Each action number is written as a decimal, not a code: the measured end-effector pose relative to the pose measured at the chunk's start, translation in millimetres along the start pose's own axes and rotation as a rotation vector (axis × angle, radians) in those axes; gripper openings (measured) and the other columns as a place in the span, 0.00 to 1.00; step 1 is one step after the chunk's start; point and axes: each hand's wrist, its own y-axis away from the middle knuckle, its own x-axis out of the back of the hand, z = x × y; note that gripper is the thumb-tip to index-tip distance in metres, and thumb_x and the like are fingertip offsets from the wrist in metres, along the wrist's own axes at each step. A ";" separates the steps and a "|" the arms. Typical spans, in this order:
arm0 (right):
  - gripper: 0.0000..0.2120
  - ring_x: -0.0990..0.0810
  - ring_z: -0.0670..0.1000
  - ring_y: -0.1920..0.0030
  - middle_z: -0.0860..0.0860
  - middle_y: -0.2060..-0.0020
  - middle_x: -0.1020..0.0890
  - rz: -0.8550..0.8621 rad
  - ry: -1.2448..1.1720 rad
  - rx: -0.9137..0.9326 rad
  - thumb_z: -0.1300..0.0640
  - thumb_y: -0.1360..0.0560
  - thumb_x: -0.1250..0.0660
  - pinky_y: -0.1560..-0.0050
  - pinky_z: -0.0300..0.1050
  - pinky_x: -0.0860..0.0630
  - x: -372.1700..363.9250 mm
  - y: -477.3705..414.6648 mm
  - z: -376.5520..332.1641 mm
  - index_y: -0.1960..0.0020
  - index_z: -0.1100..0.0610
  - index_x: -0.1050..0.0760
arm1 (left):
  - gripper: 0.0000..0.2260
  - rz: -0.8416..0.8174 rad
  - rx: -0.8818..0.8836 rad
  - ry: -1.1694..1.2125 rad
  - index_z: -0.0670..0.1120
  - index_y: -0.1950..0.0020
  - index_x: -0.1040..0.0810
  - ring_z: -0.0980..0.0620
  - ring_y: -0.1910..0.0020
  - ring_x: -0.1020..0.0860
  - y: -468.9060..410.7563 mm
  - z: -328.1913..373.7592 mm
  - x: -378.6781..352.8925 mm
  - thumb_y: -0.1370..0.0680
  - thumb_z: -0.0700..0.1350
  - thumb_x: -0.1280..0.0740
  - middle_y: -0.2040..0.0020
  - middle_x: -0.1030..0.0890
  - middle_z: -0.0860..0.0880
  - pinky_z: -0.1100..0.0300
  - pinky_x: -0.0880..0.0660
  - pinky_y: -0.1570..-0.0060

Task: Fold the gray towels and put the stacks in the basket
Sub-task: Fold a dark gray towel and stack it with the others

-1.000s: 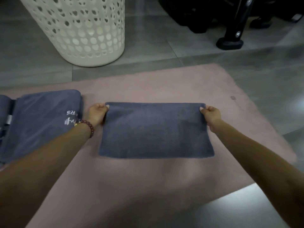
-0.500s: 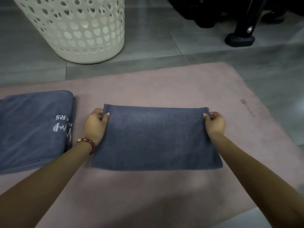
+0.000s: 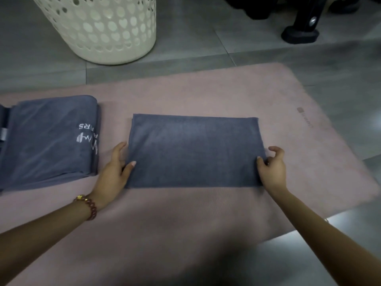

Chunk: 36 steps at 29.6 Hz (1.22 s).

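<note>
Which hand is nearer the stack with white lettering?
Left. The left hand is beside the stack, at the middle towel's left edge; the right hand is at that towel's right edge.

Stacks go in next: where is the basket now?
In the head view, the white basket stands on the floor at upper left, beyond the pink mat.

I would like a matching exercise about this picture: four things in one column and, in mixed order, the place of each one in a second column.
Things
1. basket
2. flat gray towel
3. towel stack with white lettering
4. bead bracelet

Places
A. around the wrist of the left hand
B. at the left side of the mat
C. on the tiled floor, beyond the mat
D. between left hand and right hand

Pairs: 1-C, 2-D, 3-B, 4-A
</note>
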 end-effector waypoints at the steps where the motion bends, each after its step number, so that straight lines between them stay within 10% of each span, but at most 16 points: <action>1: 0.17 0.27 0.50 0.69 0.52 0.69 0.26 -0.007 0.013 0.025 0.61 0.22 0.40 0.70 0.43 0.31 1.5 1.5 1.9 0.36 0.61 0.40 | 0.22 -0.015 -0.023 0.011 0.58 0.31 0.41 0.51 0.63 0.23 -0.5 -2.1 3.2 0.21 0.43 0.39 0.63 0.21 0.47 0.55 0.27 0.59; 5: 0.15 0.27 0.50 0.69 0.52 0.69 0.27 -0.033 0.051 0.081 0.63 0.21 0.43 0.71 0.41 0.32 8.1 3.2 2.8 0.36 0.59 0.39 | 0.23 -0.011 -0.069 -0.045 0.72 0.39 0.39 0.47 0.58 0.20 9.6 -12.0 8.3 0.21 0.44 0.38 0.57 0.18 0.43 0.50 0.24 0.54; 10: 0.14 0.27 0.50 0.70 0.55 0.68 0.25 -0.042 0.141 0.124 0.65 0.22 0.43 0.70 0.39 0.32 14.8 5.6 4.9 0.36 0.58 0.35 | 0.14 -0.029 -0.078 -0.113 0.51 0.35 0.29 0.45 0.62 0.22 27.0 -14.0 1.1 0.21 0.42 0.38 0.66 0.23 0.48 0.55 0.27 0.60; 15: 0.14 0.29 0.51 0.71 0.57 0.70 0.25 -0.018 0.160 0.156 0.66 0.22 0.43 0.68 0.40 0.32 17.5 24.4 16.3 0.37 0.58 0.33 | 0.11 -0.044 -0.125 -0.243 0.48 0.39 0.24 0.46 0.53 0.20 41.7 -19.2 7.2 0.21 0.42 0.37 0.48 0.18 0.48 0.58 0.27 0.55; 22: 0.11 0.29 0.50 0.73 0.55 0.72 0.26 0.024 0.154 0.205 0.65 0.22 0.41 0.68 0.38 0.32 18.0 30.3 24.7 0.41 0.59 0.28 | 0.09 -0.011 -0.120 -0.159 0.53 0.45 0.24 0.61 0.52 0.25 67.9 -26.1 -1.2 0.22 0.41 0.37 0.51 0.28 0.80 0.68 0.32 0.56; 29: 0.13 0.26 0.54 0.65 0.53 0.67 0.24 -0.112 0.118 0.090 0.59 0.22 0.37 0.62 0.45 0.32 22.2 8.1 8.6 0.39 0.57 0.32 | 0.06 0.000 -0.054 -0.023 0.61 0.47 0.29 0.65 0.58 0.23 47.7 -12.4 3.1 0.22 0.57 0.42 0.57 0.19 0.59 0.70 0.30 0.58; 36: 0.24 0.28 0.50 0.46 0.52 0.46 0.28 -0.137 -0.240 -0.195 0.55 0.26 0.30 0.44 0.42 0.30 -6.9 -68.4 -38.9 0.34 0.60 0.34 | 0.11 0.201 0.093 0.270 0.48 0.41 0.31 0.61 0.58 0.26 -44.4 18.7 -12.1 0.22 0.43 0.35 0.54 0.24 0.55 0.71 0.29 0.54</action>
